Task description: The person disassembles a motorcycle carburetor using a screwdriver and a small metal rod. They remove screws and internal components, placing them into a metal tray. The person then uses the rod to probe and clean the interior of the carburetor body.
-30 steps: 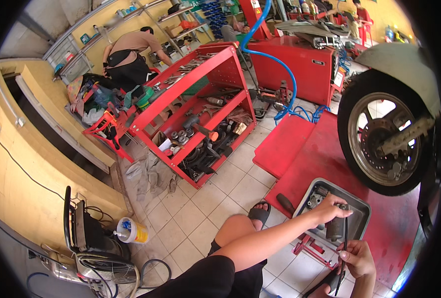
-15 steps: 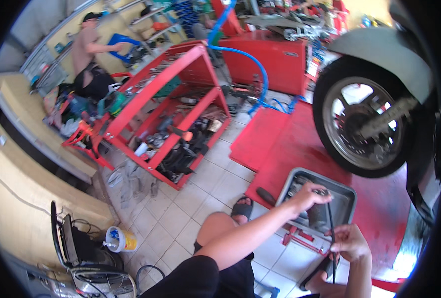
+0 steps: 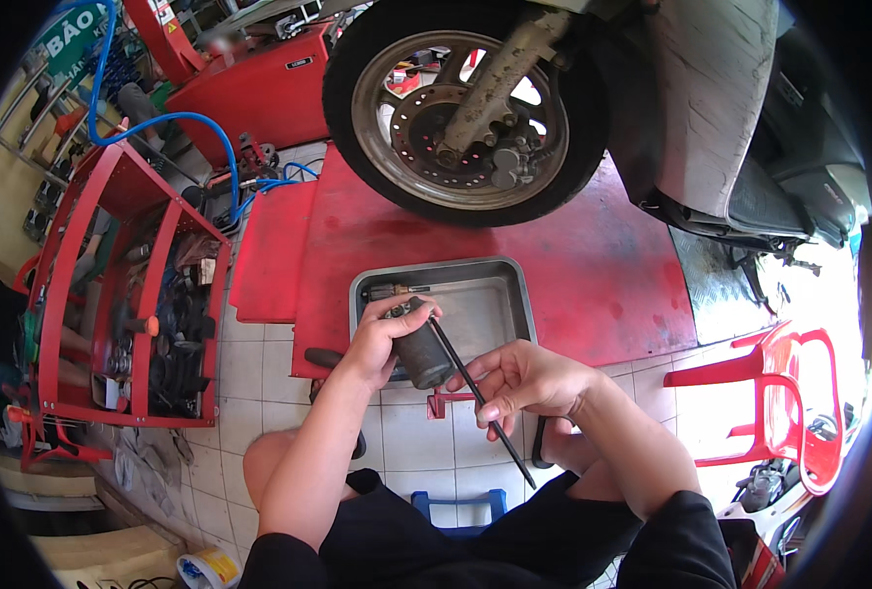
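Note:
My left hand [image 3: 382,344] is wrapped around a dark grey metal cylinder, which looks like a starter motor [image 3: 422,355], tilted over the near edge of a metal tray [image 3: 524,314]. From its upper end a thin black cable [image 3: 463,367] runs down toward my lap, nearly straight. Thumb and fingers of my right hand [image 3: 529,385] are closed on the cable's lower part, with its free end sticking out below. Inside the tray lies a small metal part [image 3: 395,292] with a brassy piece.
The tray rests on a red platform [image 3: 593,285] beneath a motorbike's front wheel [image 3: 357,128]. Left stands a red tool cart [image 3: 141,393] full of tools. A red plastic chair [image 3: 799,383] is on the right. A dark handle [image 3: 323,357] lies by the platform's edge.
My view has swung to the right, so the tray and wheel now sit near the middle. Both hands keep their holds; the cylinder now shows more plainly, and the other person's upper body has left view.

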The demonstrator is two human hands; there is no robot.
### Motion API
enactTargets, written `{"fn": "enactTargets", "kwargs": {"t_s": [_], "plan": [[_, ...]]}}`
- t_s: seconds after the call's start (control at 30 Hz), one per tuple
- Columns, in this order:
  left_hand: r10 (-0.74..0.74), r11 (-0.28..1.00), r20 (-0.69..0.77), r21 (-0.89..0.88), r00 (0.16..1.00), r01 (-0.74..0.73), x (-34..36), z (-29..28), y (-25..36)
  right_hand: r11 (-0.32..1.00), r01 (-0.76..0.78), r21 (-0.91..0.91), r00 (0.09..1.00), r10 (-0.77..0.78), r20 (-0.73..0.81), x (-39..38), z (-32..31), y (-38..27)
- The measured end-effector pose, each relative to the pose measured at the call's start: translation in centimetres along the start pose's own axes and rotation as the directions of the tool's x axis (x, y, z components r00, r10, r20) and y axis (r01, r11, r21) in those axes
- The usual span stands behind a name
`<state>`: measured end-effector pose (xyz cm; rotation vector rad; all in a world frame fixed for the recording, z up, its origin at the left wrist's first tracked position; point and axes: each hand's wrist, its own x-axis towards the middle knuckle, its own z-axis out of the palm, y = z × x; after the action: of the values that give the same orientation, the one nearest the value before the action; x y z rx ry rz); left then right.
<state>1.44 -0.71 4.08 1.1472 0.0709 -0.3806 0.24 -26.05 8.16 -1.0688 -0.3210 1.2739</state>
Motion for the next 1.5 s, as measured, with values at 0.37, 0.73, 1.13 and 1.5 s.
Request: {"fn": "enactTargets", "kwargs": {"t_s": [0.37,0.73,1.13,1.5], "plan": [[-0.024,0.999,0.0,-0.038,1.0,0.024,-0.2,-1.0,0.3,0.996,0.01,0.09,0.999,-0.005,-0.052,0.2,1.3,-0.6],[-0.033,0.998,-0.015,-0.047,0.999,0.032,-0.4,-0.6,0.5,0.993,0.002,0.114,0.997,0.006,-0.071,0.4,1.4,-0.7],[-0.056,0.998,-0.012,-0.043,0.998,0.056,-0.4,-0.5,0.4,0.99,0.015,0.14,0.999,-0.008,-0.051,0.3,1.7,-0.8],[-0.049,0.998,-0.022,-0.049,0.999,0.048,-0.4,-0.7,0.3,0.981,0.035,0.189,0.999,-0.028,-0.038,0.7,1.5,-0.4]]}}
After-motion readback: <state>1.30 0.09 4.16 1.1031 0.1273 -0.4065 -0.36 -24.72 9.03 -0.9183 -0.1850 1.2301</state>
